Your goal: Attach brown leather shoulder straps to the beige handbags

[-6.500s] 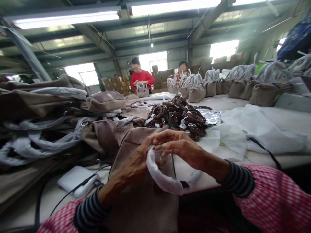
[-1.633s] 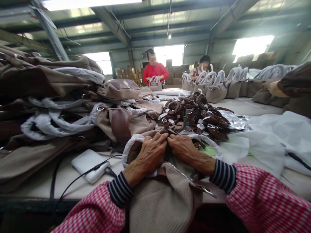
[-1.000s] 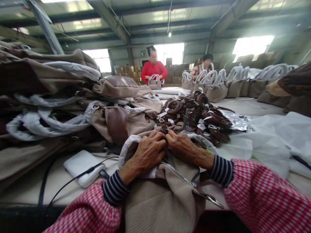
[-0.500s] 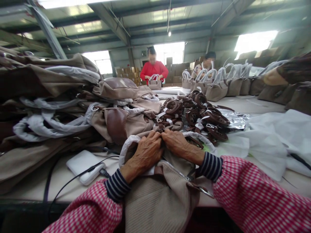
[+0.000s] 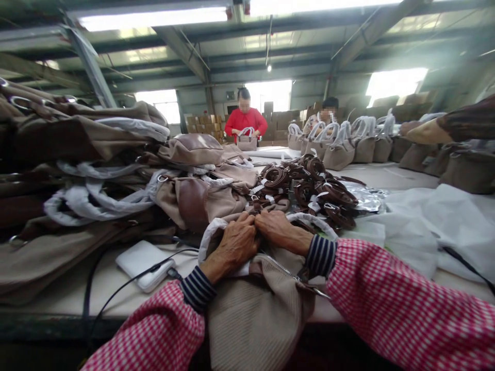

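A beige ribbed handbag lies across the table's front edge, its zipper facing up. White-wrapped handles arch beside both wrists. My left hand is closed on the bag's far end, knuckles up. Right against it, my right hand pinches the same end. Just beyond the fingers shows a small brown leather tab with a metal ring. The fingertips, and whatever small part lies between them, are hidden.
Stacked handbags rise on the left beside a white power bank with a black cable. Coiled brown straps are heaped ahead. White sheets lie right. A person in red handles a bag; another person's arm reaches over bags.
The view has tilted up and shifted slightly. My hands stay together at the same end of the handbag. The arm at the right reaches further in over the row of bags.
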Tool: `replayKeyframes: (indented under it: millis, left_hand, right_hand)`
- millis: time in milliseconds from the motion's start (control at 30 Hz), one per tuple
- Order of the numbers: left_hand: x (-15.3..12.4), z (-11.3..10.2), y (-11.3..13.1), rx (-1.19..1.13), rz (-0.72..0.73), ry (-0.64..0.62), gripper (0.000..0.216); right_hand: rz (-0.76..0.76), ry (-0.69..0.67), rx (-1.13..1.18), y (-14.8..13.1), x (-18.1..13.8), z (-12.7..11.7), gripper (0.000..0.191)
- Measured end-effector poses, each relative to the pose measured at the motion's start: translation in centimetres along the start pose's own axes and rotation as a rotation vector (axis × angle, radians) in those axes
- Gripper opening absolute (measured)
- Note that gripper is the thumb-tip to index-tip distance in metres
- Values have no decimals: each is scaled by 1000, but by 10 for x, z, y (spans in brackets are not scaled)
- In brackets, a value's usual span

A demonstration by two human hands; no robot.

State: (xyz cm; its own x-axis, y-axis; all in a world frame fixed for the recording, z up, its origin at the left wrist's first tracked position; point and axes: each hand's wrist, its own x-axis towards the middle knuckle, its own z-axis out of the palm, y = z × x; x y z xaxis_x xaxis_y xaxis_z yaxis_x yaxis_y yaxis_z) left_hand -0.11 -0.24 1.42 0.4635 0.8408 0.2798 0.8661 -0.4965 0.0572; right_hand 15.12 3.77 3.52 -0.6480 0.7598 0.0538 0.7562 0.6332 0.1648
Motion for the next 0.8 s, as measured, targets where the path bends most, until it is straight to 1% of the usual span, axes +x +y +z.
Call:
replayKeyframes:
  millis: [167,300,400,500,633,800]
  left_hand:
    - [-2,2,-3,-17,31,31,13]
    - [-3,1,-5,-50,78,39,16]
    - [-3,0,-6,-69,87,44,17]
    - [-3,1,-6,-83,83,55,15]
    - [-2,4,-8,-103,94,70,15]
    - [-3,5,-8,-97,91,55,14]
  right_hand:
    - [24,3,-8,-3,-2,-4,24]
    - [65,6,-30,-3,-11,-2,27]
    - [74,11,-32,-5,-14,0,29]
    - [70,19,-18,-6,-9,0,28]
    - [39,21,11,-1,-4,0,24]
    - [-5,24,24,4,-5,2,24]
